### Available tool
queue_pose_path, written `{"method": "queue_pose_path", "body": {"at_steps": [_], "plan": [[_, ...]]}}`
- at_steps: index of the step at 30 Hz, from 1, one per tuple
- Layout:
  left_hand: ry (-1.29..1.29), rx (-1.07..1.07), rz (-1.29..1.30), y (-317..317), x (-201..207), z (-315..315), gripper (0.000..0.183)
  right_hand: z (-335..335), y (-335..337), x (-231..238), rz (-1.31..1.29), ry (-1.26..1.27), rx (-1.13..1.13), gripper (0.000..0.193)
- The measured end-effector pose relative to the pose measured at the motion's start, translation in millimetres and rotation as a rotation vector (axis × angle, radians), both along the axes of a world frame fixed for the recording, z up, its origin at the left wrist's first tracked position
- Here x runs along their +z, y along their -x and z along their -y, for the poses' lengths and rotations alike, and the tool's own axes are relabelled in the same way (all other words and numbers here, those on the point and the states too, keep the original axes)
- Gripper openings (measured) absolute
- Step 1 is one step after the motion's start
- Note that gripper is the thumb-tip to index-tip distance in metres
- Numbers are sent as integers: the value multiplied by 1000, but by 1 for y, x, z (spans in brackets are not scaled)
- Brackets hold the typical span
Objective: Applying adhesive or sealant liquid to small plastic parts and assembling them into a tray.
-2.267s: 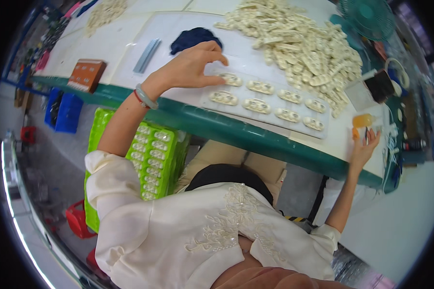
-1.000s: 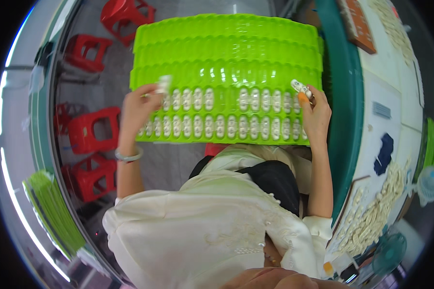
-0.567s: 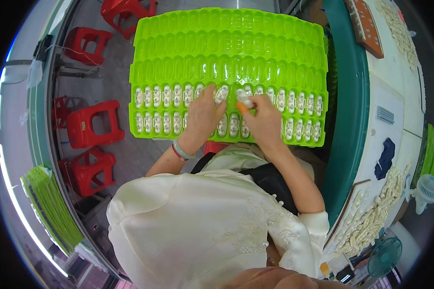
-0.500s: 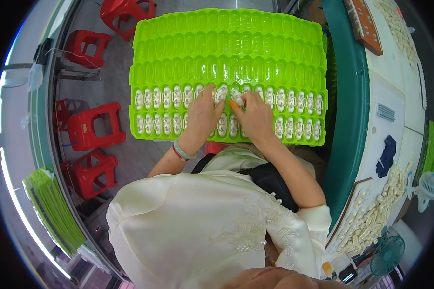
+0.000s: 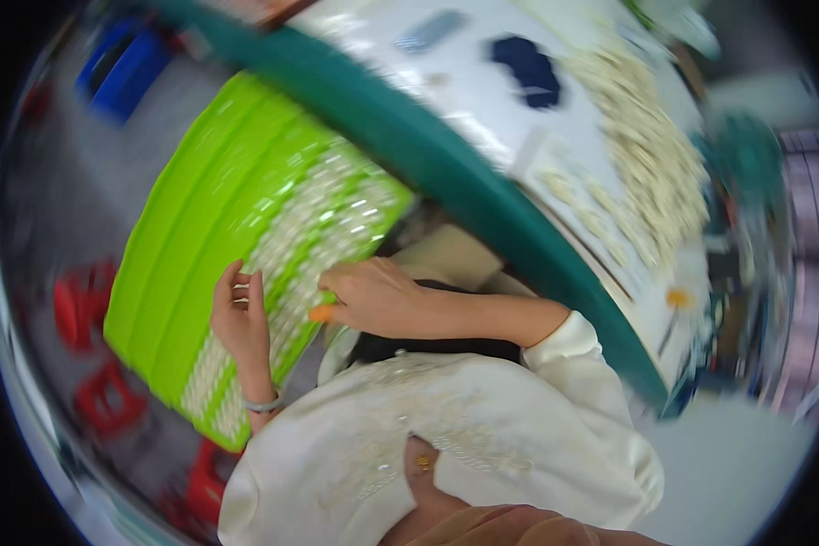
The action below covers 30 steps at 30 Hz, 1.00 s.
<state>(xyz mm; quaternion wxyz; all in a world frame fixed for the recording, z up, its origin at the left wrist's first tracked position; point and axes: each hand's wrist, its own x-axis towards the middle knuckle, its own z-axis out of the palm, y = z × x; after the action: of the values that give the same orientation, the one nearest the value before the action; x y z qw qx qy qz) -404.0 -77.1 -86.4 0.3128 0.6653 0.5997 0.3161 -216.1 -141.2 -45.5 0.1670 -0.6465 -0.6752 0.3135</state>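
Observation:
A bright green moulded tray (image 5: 168, 264) lies tilted across the left half of the view, smeared by motion. Small white oblong pieces (image 5: 291, 237) line the pockets of its rows nearest me. Over those rows, my left hand (image 5: 243, 323) has its thumb apart from loosely bent fingers, nothing visible between them. My right hand (image 5: 378, 296) hovers at the tray's near edge, fingers curled and an orange finger cover (image 5: 322, 313) on its thumb. A gap shows between that thumb and the fingers, and I see nothing held there.
At the right stands a white-topped table with a dark green side (image 5: 464, 173). On it are a heap of cream-coloured pieces (image 5: 642, 155), a dark blue cloth (image 5: 526, 71) and a board with more pieces (image 5: 582, 214). Red stools (image 5: 86, 305) and a blue stool (image 5: 123, 68) stand on the left.
The view has swung toward the table, so the tray appears slanted and further left. Both hands have come off the white pieces they were fingering and moved apart.

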Motion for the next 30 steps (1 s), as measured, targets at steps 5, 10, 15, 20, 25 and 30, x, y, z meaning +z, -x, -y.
{"method": "queue_pose_path", "body": {"at_steps": [5, 10, 15, 20, 25, 30], "plan": [[-442, -970, 152, -158, 60, -10, 37, 121, -121, 45, -59, -161, -646, 28], [-732, -1489, 198, -293, 88, -4, 29, 204, -180, 58, 407, -425, -959, 41], [-866, -1874, -103, -348, 97, -7, 24, 189, -206, 43, 443, -487, -818, 40], [-948, -1997, -364, -366, 95, -2, 26, 178, -225, 37, 509, -420, -651, 33], [-828, -1462, 208, -292, 133, -53, 26, 168, -176, 78, 203, -679, -990, 23], [-435, -762, -112, -92, 107, -104, 26, 42, -78, 13, -110, -415, -382, 27]]}}
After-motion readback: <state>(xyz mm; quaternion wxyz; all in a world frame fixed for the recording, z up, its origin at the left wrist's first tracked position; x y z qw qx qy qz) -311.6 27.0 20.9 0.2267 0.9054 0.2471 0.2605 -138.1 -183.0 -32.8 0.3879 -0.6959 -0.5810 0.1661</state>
